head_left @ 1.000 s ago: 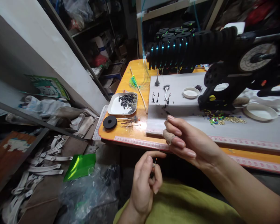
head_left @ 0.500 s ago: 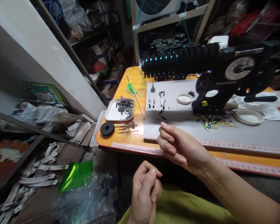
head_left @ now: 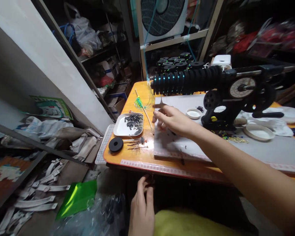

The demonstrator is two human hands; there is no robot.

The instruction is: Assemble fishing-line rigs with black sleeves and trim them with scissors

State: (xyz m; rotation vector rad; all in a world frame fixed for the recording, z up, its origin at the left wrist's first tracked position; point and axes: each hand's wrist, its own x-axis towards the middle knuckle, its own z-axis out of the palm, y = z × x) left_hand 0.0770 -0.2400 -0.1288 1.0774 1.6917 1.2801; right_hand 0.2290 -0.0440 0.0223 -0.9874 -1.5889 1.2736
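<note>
Over the grey mat (head_left: 236,150), I held my right hand (head_left: 170,119) extended with fingers spread open, my left hand (head_left: 141,206) loosely curled below the table edge (head_left: 162,167), gripping nothing visible.

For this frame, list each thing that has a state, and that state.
Right hand: fingers spread, reaching over the grey mat.
Left hand: below the table edge, fingers loosely curled.
White rectangular tray: holds small black pieces.
Small white round dish: upright, looks empty.
Black winding machine: spools loaded on its rod.
</note>
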